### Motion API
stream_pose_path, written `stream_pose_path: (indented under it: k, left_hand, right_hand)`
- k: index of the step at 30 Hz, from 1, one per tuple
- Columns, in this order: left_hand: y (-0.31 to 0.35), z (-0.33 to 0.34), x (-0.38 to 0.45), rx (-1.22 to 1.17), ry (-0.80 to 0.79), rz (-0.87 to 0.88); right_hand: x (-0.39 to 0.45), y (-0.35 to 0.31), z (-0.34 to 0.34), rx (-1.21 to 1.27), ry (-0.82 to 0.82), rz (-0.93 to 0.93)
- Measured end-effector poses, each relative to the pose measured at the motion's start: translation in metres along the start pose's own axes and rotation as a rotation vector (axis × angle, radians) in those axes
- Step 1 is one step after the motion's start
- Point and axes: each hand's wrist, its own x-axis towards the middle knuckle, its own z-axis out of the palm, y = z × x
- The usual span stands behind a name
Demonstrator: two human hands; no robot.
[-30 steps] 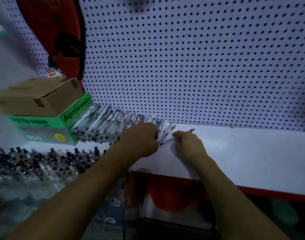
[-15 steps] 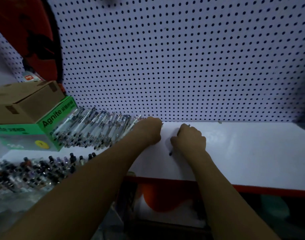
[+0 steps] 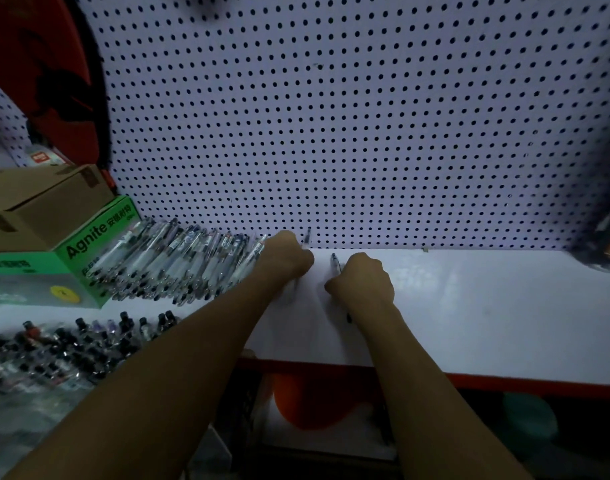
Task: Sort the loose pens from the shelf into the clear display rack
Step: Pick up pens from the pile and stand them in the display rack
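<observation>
Both hands were on the white shelf (image 3: 487, 306), close to the far wall of white board full of little holes (image 3: 331, 116). The right hand (image 3: 360, 282) was curled into a fist around one pen (image 3: 336, 263). The pen's dark top stuck out on the far side of the fist, and its other end poked out on the near side. The left hand (image 3: 286, 259) was curled too, just left of the right hand but not touching it. A thin pen end (image 3: 308, 235) showed at its far edge, against the wall. It looked like the left hand held pens — but the fingers were hidden, so how many could not be told.

The loose pens (image 3: 171, 261) lay in a long row on the shelf, to the left of the left hand. They were clear pens with dark tips, side by side, and the row reached all the way to a green box (image 3: 88, 244) at the left. A brown cardboard box (image 3: 43, 206) sat on top of the green one.

Nearer and lower on the left stood the clear display rack (image 3: 36, 368). It was packed with pens standing up, dark caps on top — that part was blurry. A red shape (image 3: 36, 74) hung at the far left, above the boxes.
</observation>
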Motion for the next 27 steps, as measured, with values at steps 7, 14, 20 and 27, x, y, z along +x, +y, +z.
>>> stream_pose_path:
  k: [7, 14, 20, 27]
  left_hand:
    - [-0.001, -0.035, -0.007, -0.236, -0.118, -0.204]
    - [-0.001, -0.102, -0.047, -0.133, -0.224, -0.046]
    - [-0.018, -0.138, -0.092, -0.631, -0.054, -0.078]
    - [-0.064, -0.174, -0.139, -0.893, 0.108, -0.078]
  right_hand:
    - [-0.002, 0.004, -0.008, 0.121, -0.086, -0.021]
    - [-0.015, -0.023, -0.019, 0.353, -0.238, -0.198]
    - [-0.048, -0.067, -0.016, 0.535, -0.236, -0.385]
    - [-0.094, -0.119, -0.008, 0.738, -0.286, -0.521]
